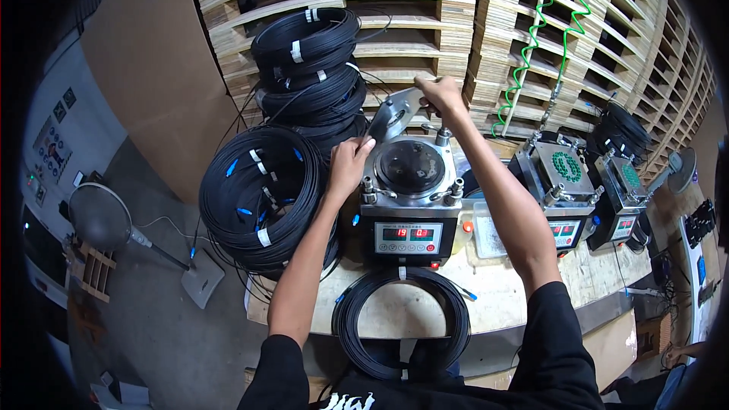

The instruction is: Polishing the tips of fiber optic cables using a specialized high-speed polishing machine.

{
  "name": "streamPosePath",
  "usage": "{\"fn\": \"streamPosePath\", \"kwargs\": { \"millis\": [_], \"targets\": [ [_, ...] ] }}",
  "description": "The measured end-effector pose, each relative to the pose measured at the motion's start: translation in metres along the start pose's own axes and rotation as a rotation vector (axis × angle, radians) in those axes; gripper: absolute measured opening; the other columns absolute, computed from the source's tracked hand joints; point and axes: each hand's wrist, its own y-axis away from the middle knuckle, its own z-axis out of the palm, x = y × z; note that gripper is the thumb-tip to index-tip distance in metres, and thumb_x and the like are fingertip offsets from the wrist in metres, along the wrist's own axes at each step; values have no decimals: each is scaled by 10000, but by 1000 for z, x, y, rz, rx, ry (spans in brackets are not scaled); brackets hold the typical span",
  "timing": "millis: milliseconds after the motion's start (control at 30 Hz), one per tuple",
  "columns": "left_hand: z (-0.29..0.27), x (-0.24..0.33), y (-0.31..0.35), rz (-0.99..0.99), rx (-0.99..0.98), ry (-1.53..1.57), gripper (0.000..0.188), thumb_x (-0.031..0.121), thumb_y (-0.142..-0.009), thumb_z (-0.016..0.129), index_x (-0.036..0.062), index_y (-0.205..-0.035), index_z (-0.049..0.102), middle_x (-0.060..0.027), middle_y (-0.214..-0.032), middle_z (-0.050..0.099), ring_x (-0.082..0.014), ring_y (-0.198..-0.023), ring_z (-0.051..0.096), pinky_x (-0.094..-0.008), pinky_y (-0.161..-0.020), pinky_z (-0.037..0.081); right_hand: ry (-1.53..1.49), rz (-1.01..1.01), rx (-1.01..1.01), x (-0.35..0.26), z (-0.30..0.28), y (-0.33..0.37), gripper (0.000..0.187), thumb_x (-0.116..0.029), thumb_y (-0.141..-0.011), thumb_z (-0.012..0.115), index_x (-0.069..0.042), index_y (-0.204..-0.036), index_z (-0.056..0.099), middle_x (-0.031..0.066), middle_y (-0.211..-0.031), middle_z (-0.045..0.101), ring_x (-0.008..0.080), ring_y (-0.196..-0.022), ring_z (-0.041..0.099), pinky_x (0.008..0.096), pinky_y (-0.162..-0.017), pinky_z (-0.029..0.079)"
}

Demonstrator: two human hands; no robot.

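Both my hands grip a tilted metal plate with a round middle opening (pixel 392 118), held up off the polishing machine. My left hand (pixel 350 163) pinches its near left edge, while my right hand (pixel 442 95) is closed on the far right edge. Below lies the machine's dark round disc (pixel 411 167), uncovered and shiny in places. Metal corner clamps surround it on the polishing machine (pixel 372 212), whose front panel has a lit red display. In front, near my body, rests a coil of black cable (pixel 459 319) with blue connectors and white ties.
Stacked black cable coils (pixel 304 53) and a large coil (pixel 220 205) stand left. On the right are two more machines with green-dotted plates (pixel 566 167), a clear container (pixel 486 239) and a red-capped bottle (pixel 468 228). Green spiral hoses (pixel 538 23) hang before wooden pallets (pixel 410 0).
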Motion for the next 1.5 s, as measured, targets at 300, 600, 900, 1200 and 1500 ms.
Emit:
{"fn": "streamPosePath", "kwargs": {
  "millis": [300, 600, 900, 1200, 1500],
  "targets": [
    [36, -64, 11, -240, 135, -7, 541, 439, -944, 667, -78, -783, 667, -203, -603, 591, -229, -558, 561, -393, -574, 420, 480, -7, 28, -22, 56, -18, 495, -500, -801, 727, -16, -897, 762, 154, -845, 756, 320, -896, 736, 441, -819, 548],
    [42, -67, 15, -219, 243, 184, 546, 437, -983, 629, -79, -809, 594, -132, -628, 568, -106, -656, 429, -355, -602, 417, 477, 8, -44, -9, 76, -33, 610, -618, -831, 662, -23, -920, 760, 149, -861, 756, 342, -928, 730, 450, -832, 532],
    [55, -76, 11, -247, 202, 58, 562, 470, -978, 623, -77, -853, 600, -218, -728, 634, -154, -688, 530, -410, -673, 471, 387, -41, -80, 17, 70, -59, 613, -622, -822, 673, -19, -889, 762, 193, -893, 747, 353, -955, 729, 470, -837, 554],
    [33, -95, 17, -270, 200, -9, 418, 344, -1001, 622, -72, -1031, 655, -119, -911, 721, -139, -830, 607, -339, -798, 497, 427, -183, -274, 62, -63, -33, 375, -350, -918, 662, 16, -905, 742, 120, -677, 706, 179, -567, 670, 343, -565, 541],
    [41, -79, 14, -256, 204, 56, 442, 322, -1002, 637, -120, -1009, 628, -163, -942, 722, -154, -812, 588, -350, -804, 489, 494, 143, 520, 219, -341, -161, 284, -233, -738, 737, 43, -796, 702, 155, -678, 668, 269, -684, 699, 404, -660, 567]
  ]
}}
